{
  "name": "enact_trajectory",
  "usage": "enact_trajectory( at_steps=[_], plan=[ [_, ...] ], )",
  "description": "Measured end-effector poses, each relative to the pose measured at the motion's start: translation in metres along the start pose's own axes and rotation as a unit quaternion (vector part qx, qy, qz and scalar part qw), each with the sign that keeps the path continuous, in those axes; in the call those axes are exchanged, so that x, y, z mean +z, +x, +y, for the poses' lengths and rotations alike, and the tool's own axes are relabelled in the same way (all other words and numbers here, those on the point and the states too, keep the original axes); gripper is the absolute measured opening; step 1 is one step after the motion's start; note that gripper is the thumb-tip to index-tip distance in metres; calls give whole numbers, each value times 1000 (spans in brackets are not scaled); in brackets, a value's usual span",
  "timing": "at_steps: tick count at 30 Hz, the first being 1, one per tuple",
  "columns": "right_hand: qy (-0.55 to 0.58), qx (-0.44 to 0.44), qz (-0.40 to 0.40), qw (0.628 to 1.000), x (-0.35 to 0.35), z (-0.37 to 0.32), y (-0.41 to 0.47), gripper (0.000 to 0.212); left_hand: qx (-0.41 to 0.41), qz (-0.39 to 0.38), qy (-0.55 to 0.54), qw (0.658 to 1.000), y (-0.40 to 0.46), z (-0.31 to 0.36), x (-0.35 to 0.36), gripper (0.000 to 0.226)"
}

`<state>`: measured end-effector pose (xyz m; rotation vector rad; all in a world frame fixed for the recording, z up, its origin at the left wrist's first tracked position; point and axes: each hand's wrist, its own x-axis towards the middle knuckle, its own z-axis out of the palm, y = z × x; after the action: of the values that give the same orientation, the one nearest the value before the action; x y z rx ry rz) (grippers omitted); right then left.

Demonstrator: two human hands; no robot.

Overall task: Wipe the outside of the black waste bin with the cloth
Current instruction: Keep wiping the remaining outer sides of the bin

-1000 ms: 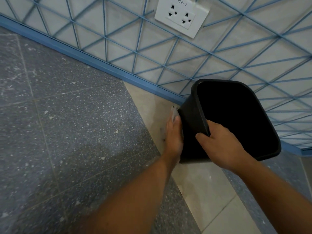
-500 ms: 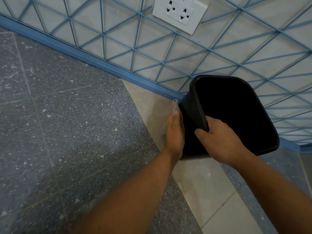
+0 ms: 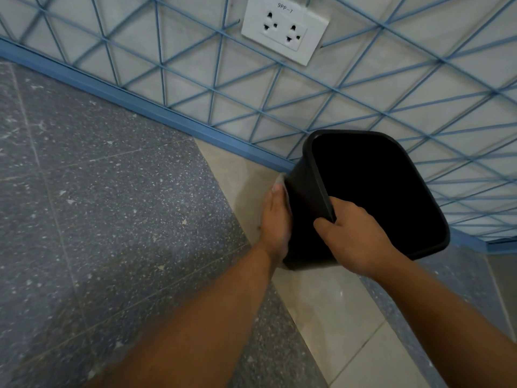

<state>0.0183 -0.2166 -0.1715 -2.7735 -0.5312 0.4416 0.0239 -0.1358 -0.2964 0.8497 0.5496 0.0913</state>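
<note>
The black waste bin is tilted with its dark open mouth facing me, its base near the floor. My right hand grips the near rim, fingers curled over the edge. My left hand lies flat against the bin's left outer wall, pressing a pale cloth onto it. Only a thin strip of cloth shows past the fingertips; the remainder is hidden under the palm.
A white wall with a blue line grid and a blue skirting strip runs right behind the bin. A white double socket is mounted above. Grey speckled floor tiles lie to the left, beige tiles under the bin.
My left hand with the cloth has slid up the bin's left wall, away from me. My right hand keeps its hold on the rim.
</note>
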Motion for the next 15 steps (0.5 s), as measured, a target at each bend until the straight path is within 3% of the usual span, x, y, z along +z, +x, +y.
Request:
enact_trajectory(
  at_steps=[6,8,11,15],
  plan=[
    [3,2,0,1000,-2,0,-1,20,35,42,58,997,-6,-21,-9,50],
    [3,-1,0,1000,-2,0,-1,21,37,17,6,999,-4,-17,-3,51],
    [1,-1,1,1000,-2,0,0,18,70,2,12,997,-19,-24,-1,53],
    [0,3,1,1000,-1,2,0,9,24,63,51,996,-11,-30,-11,50]
  ],
)
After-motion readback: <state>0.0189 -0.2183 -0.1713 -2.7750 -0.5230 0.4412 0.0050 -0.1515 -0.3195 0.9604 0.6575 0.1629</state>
